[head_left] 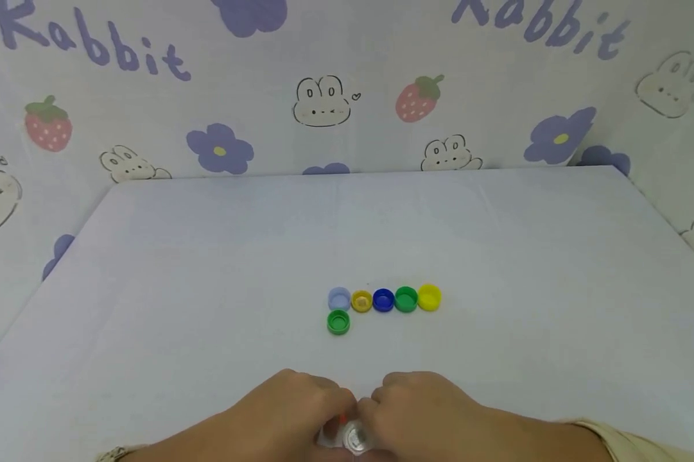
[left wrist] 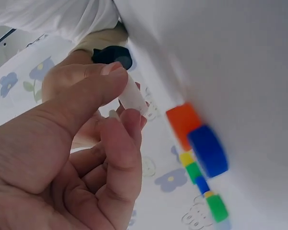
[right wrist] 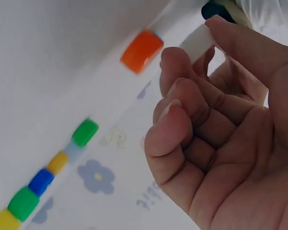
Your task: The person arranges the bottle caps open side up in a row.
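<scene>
Close to the near edge, my left hand [head_left: 300, 401] and right hand [head_left: 424, 407] meet over a small whitish bottle cap [head_left: 355, 439]. Thumb and fingertips of both hands pinch this cap [left wrist: 133, 97] from either side. Its pale side wall [right wrist: 198, 44] shows between the right thumb and forefinger. An orange cap [right wrist: 142, 51] lies on the table just beyond the fingers; the head view gives only a sliver of it. Beside it in the left wrist view is a blue cap [left wrist: 208, 151], which the hands hide from the head view.
Farther out on the white table [head_left: 208, 289], a row runs left to right: light blue cap [head_left: 339, 299], gold cap [head_left: 361, 301], dark blue cap [head_left: 384, 299], green cap [head_left: 406, 299], yellow cap [head_left: 429, 297]. Another green cap [head_left: 338, 322] sits in front of the light blue one.
</scene>
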The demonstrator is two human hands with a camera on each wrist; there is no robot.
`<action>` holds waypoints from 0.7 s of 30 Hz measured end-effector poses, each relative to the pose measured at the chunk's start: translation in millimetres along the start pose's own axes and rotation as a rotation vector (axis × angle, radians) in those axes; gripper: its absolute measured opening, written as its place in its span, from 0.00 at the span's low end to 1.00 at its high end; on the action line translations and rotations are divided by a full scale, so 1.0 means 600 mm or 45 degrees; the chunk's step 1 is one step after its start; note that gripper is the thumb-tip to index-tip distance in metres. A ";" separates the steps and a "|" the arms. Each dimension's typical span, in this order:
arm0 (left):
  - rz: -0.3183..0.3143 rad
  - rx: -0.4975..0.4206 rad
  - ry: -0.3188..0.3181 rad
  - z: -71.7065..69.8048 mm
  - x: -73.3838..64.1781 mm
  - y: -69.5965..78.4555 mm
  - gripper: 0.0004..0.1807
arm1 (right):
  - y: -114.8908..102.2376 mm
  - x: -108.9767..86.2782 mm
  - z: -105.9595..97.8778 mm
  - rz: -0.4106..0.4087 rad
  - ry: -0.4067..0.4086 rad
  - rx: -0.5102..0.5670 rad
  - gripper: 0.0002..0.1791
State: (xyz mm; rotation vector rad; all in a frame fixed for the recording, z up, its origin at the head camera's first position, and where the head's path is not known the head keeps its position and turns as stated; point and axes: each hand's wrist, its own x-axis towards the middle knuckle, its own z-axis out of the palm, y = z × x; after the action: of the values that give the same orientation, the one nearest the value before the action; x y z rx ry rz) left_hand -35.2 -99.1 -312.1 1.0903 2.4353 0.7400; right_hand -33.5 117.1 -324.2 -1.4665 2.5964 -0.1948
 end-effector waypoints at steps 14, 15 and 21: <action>-0.087 0.210 0.115 -0.065 0.069 -0.012 0.15 | 0.065 0.037 -0.077 0.333 -0.008 0.265 0.13; -0.091 0.234 0.123 -0.065 0.075 -0.015 0.15 | 0.070 0.040 -0.078 0.341 0.009 0.259 0.13; -0.075 0.352 0.120 -0.058 0.100 -0.028 0.11 | 0.089 0.050 -0.071 0.340 0.079 0.167 0.17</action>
State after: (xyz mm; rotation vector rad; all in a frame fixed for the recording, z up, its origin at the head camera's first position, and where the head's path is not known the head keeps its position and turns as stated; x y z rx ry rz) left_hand -100.6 -73.5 -301.7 1.0966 2.6975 0.4545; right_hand -102.2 120.4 -294.7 -1.0745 2.7349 -0.3737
